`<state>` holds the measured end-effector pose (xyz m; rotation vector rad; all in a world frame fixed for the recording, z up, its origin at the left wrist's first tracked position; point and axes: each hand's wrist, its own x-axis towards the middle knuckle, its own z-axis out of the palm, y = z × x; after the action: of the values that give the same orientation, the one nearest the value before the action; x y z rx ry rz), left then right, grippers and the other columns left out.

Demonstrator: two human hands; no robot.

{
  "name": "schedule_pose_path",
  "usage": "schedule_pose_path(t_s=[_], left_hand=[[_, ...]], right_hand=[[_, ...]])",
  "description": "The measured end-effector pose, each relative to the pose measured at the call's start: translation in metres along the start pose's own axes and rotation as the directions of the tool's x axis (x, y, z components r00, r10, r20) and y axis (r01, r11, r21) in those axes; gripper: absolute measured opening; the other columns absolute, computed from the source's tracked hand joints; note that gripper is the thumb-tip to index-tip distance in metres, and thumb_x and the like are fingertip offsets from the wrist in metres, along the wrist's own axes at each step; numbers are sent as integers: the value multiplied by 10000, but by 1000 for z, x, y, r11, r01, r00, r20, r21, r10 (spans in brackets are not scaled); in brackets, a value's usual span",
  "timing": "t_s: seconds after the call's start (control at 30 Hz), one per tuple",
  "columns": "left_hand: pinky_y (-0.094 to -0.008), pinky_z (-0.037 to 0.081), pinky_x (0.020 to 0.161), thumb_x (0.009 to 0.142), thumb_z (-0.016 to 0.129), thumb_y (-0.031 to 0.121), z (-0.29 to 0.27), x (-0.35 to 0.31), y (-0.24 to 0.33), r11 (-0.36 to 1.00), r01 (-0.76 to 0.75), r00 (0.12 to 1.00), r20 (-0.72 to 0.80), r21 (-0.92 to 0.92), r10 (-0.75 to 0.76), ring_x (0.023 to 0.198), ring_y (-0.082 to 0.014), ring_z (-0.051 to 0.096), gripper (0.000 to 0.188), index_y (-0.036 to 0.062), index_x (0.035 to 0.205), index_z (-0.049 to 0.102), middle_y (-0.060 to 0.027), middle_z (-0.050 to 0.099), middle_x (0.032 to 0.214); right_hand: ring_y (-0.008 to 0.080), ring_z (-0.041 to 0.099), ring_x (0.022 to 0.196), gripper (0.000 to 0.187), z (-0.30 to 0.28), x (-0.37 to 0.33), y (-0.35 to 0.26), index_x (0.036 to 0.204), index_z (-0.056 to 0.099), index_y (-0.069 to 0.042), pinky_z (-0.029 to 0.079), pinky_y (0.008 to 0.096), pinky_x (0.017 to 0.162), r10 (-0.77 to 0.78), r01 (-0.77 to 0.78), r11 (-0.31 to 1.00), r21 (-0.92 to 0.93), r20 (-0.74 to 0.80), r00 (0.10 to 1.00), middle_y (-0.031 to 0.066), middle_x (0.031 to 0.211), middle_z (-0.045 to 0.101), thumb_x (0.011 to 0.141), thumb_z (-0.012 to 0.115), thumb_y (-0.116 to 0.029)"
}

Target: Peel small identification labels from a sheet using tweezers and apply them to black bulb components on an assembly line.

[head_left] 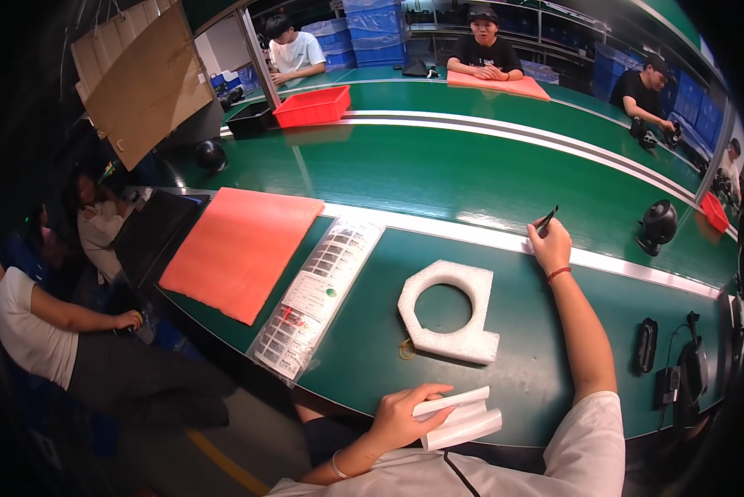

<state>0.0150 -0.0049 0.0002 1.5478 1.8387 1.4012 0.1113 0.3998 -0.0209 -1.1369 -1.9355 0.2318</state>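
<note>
The right hand (552, 242) pinches a thin black stick (546, 219), with the fingers closed around it and its tip poking up past them. This hand is over the pale strip (471, 238) that runs along the far side of the near table (538, 348). The left hand (405, 418) is at the near edge of the table, and its fingers grip a folded white sheet (463, 421), with some fingers on top of it. A red band (559, 274) goes around the right wrist, and a bangle (337, 465) is on the left one. Between the two hands, a white foam block (471, 346) with a big round hole lies flat on the table. A small yellowish loop (406, 349) is at its near left corner. To the left of the foam is a long printed sheet (318, 298) in clear plastic, and left of that is an orange mat (243, 248). On the right side of the table are a black thing (645, 346) and some black gear with wires (695, 364). Past the strip, a black fan (658, 225) stands to the right. Far to the left is a red bin (314, 108), and three people sit along the far side.
</note>
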Motion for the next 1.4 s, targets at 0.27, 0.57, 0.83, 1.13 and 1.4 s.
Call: schedule_pose_path(t_s=[0.27,0.57,0.83,1.13,1.4], left_hand=[[-282,554,678,764,781,169,1,1,0,1000,-5,1000,-6,-3,5,809,-196,715,314,92,1050,677,-78,720,872],[-295,555,683,761,781,166,4,3,1,1000,3,1000,-4,7,-3,803,-199,713,310,95,1045,680,-75,720,873],[-288,551,669,761,781,165,2,3,4,1000,11,1000,-18,-18,-11,793,-192,714,286,98,1022,686,-75,718,849],[-285,547,656,763,784,189,10,8,5,994,106,994,-40,-25,-106,741,-195,708,285,104,1017,687,-81,715,810],[-289,549,664,764,784,193,10,10,7,992,120,992,-28,-26,-120,748,-200,709,274,105,1007,690,-84,714,815]], right_hand=[[236,592,636,217,-2,-2,-6,823,641,-83,468,369,593,-14,14,1000,9,15,1000,67,705,595,779,721,-280],[244,595,628,222,3,-4,-4,839,637,-91,474,376,585,-56,56,998,-27,8,998,69,692,591,762,728,-277],[253,620,683,220,-7,-1,-7,867,637,-99,488,388,603,-22,27,994,-101,51,998,73,790,625,775,705,-287],[308,655,802,316,-24,10,-15,769,674,-85,525,421,694,201,-139,955,-263,226,953,106,874,663,745,642,-398],[306,647,780,301,-13,6,-4,812,655,-87,520,425,669,85,-38,973,-230,196,977,91,858,658,774,635,-385]])
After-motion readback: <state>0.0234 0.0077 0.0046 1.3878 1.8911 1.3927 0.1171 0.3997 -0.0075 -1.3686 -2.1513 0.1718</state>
